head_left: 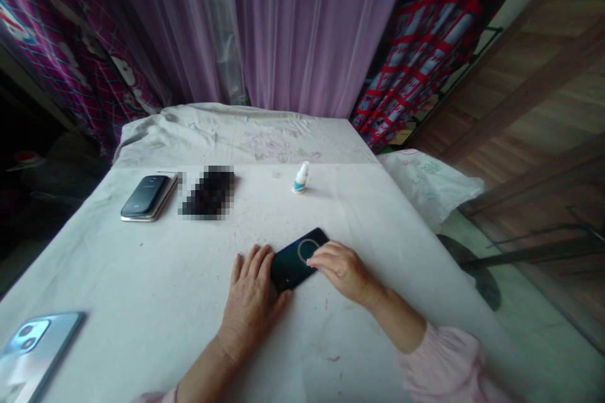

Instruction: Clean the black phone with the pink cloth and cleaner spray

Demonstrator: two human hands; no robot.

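Observation:
A dark smartphone (292, 267) lies slantwise on the white-covered table, a thin pale ring (299, 248) showing on its upper face. My left hand (248, 293) rests on the cloth at the phone's left end, with its forefinger along one edge and its thumb against the other, bracing it. Over the right part of the phone, my right hand (343, 267) is closed in a pinch, fingertips down beside the ring. A small pale bit shows at those fingertips, too small to name. Beyond the phone stands a small white dropper bottle (300, 179) with a blue-green label.
At the left lie a dark phone (145, 194) on top of a paler flat one (165, 194), and a pixelated dark patch (208, 194). A silvery-blue phone (51, 349) sits front left. Purple curtains (302, 31) hang behind; a white plastic bag (425, 182) is at the right.

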